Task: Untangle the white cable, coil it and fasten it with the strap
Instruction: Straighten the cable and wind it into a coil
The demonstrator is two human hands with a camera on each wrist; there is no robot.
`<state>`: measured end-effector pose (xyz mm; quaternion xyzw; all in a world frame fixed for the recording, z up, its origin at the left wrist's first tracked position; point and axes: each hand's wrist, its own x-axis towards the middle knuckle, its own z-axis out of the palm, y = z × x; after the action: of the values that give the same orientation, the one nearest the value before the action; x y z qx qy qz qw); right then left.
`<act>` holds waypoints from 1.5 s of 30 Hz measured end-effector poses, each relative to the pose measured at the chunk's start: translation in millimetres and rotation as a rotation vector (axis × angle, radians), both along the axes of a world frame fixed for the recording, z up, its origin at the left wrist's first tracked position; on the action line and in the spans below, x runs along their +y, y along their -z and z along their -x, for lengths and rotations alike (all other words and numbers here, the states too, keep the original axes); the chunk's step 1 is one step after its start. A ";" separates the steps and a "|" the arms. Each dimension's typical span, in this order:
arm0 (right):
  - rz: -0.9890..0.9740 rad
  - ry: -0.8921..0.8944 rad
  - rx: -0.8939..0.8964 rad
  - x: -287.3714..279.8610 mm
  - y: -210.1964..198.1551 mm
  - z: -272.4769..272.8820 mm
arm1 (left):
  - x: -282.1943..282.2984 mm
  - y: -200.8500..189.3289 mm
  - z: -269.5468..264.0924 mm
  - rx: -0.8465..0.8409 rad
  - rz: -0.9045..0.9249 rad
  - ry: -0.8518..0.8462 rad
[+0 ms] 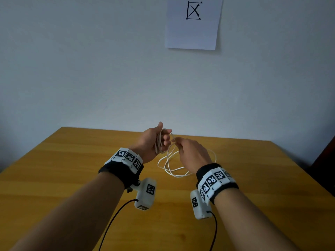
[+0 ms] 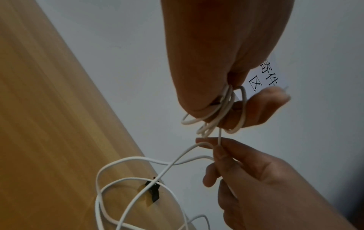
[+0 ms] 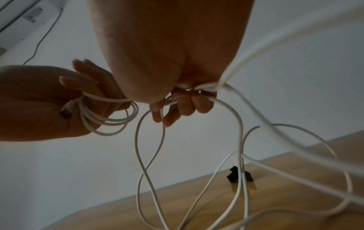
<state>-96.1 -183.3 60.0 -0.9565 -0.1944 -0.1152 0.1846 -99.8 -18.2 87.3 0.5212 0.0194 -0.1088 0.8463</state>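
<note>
My left hand is raised over the wooden table and grips several small loops of the white cable, wound round its fingers. Close to its right, my right hand pinches the free run of the cable between thumb and fingers. From there the cable hangs in loose loops onto the table. The black strap lies on the table under those loops, also visible in the right wrist view as a black strap. A dark plug end sits in the left palm.
A white paper sheet with a black character hangs on the wall behind the table. Black sensor leads trail from both wrist units toward me. A dark object stands past the table's right edge.
</note>
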 end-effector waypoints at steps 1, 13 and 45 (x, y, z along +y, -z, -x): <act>0.017 -0.014 -0.009 0.9 -0.4 0.6 | -0.2 -0.4 -0.7 -0.007 -0.005 0.001; -0.549 0.032 0.059 1.8 4.6 -6.9 | 2.6 2.1 6.9 -0.001 -0.009 0.024; -0.372 -0.087 0.116 -5.7 -4.4 -16.2 | 4.5 3.8 -4.0 0.025 -0.074 -0.161</act>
<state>-79.9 -189.0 64.4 -0.9017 -0.2001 -0.0857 0.3736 -95.8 -13.7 83.5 0.5475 0.0754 -0.0462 0.8321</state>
